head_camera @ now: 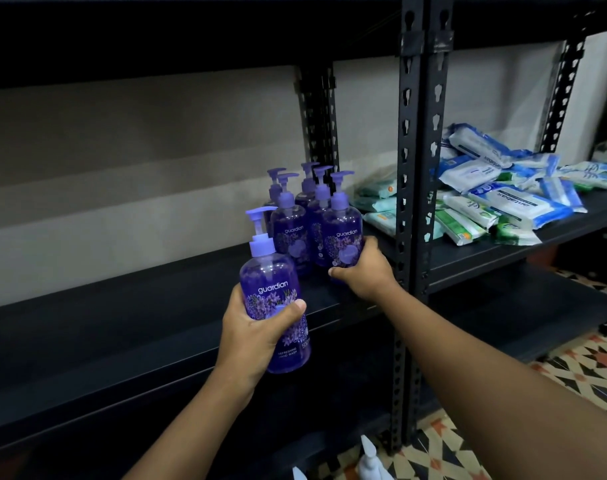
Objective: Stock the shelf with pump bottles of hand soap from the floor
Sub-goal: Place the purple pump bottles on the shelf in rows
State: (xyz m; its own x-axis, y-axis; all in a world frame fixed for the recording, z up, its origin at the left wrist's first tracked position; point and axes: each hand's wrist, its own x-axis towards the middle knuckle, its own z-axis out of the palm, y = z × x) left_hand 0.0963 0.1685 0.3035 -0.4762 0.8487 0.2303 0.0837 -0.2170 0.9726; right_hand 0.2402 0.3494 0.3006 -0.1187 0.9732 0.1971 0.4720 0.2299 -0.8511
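Six purple pump bottles in view, all labelled "guardian". Five of them stand in a tight cluster [291, 233] toward the right end of the dark shelf [122, 323], just beside the slotted black upright [407, 168].

The right hand [364, 268] has its fingers curled round the lower body of the front-right bottle [342, 233] in that cluster. The bottle is upright, but the hand hides its base, so I can't tell if it's fully set down.

The left hand [257, 327] grips the sixth bottle [272, 296] round its middle, thumb across the label. It's held in the air in front of the shelf edge, tilted a little, left of the cluster and not touching it.

The shelf board is matte and near-black, with a pale grey wall [156, 150] behind the rack. The next bay to the right holds a messy pile of wipe packs [496, 199] in blue, white and green. The floor [589, 368] at lower right is patterned tile in cream, black and orange, and a white pump top [368, 459] pokes in at the bottom edge.
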